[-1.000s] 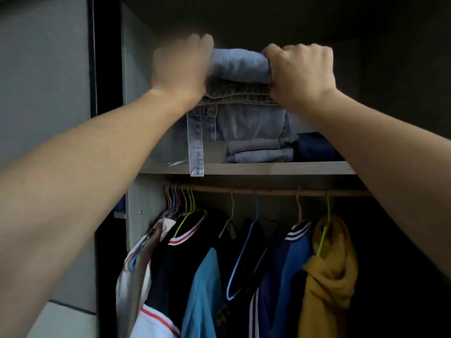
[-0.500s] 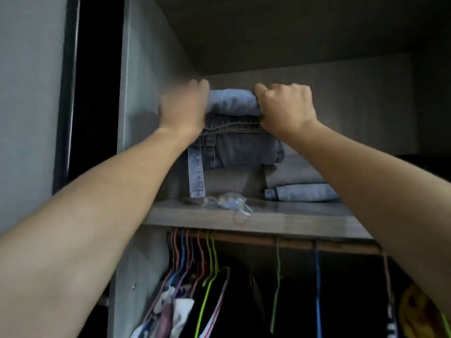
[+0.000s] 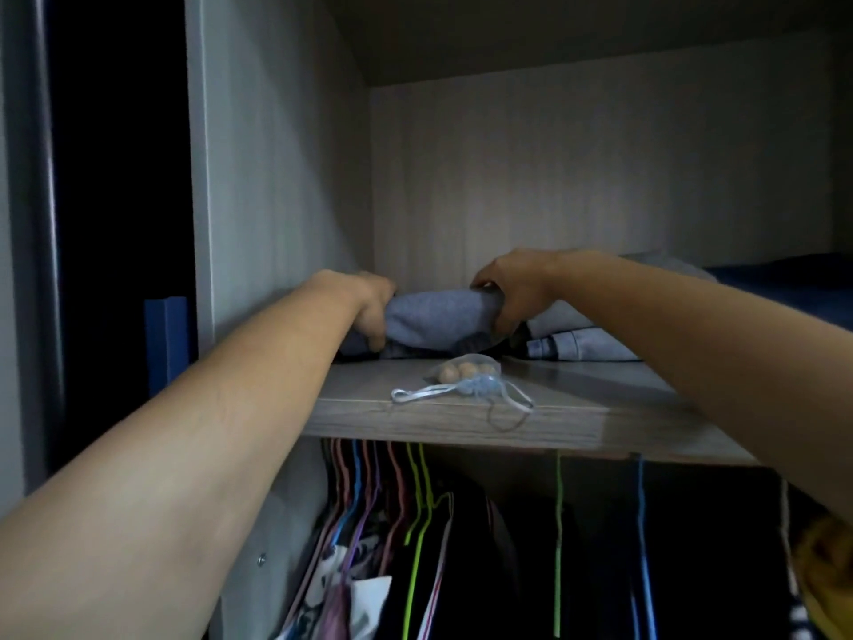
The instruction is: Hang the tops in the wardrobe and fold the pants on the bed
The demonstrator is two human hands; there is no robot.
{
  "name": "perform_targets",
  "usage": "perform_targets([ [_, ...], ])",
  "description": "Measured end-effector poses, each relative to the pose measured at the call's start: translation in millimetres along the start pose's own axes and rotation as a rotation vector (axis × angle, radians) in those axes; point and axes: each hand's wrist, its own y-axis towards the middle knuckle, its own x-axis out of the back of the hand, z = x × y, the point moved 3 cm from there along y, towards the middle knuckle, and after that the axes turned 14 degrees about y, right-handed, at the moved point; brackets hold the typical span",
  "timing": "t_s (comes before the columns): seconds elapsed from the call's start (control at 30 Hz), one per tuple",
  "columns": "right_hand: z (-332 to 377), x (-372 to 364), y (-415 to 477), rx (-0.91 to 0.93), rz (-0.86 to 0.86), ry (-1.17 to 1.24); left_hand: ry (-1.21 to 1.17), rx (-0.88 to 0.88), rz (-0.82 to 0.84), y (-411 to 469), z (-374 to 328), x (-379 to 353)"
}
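Mid left of the frame: a blue box [image 3: 166, 344] stands just beside the wardrobe wall [image 3: 277, 177]. Next, the left grip [image 3: 369, 307] is curled round the left end of the folded jeans [image 3: 434, 316]. The jeans lie on the shelf [image 3: 369, 418], in the middle of the frame, right btw both grips. In front of them, near the shelf edge, sits a little see-thru bag [image 3: 468, 374] w/ round beads & a pale string. The right grip [image 3: 512, 293] is curled round the right end of the jeans. Just right of it lie more folded pants [image 3: 586, 348], then a dark blue cloth [image 3: 784, 284] at far right. Below the shelf, colored hangers [image 3: 417, 501] hold tops. A yellow top [image 3: 826, 575] shows at lower right.
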Motion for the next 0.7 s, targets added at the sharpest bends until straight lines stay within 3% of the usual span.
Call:
perform_targets([
  [0.1, 5, 4, -3, 0.035, -0.08, -0.096, 0.111, 0.049, -0.168, -4, -1, 3],
  [0.17, 11, 7, -2, 0.053, -0.23, -0.156, 0.197, 0.082, -0.305, -5, 1, 4],
  [0.27, 23, -1, 4, 0.061, -0.378, -0.081, 0.274, 0.128, -0.41, -5, 5, 1],
  [0.37, 25, -15, 6, 0.023, -0.233, -0.021, 0.272, 0.104, -0.391, -4, 3, 0],
  [0.47, 15, -30, -2, -0.053, 0.083, 0.171, 0.107, 0.056, -0.19, -4, -2, -9],
  [0.53, 12, -35, -11, -0.115, 0.204, 0.261, -0.027, 0.047, -0.065, -10, -5, -14],
  [0.7, 18, -26, -37, -0.132, 0.201, 0.435, -0.064, 0.086, 0.006, -33, -5, -16],
])
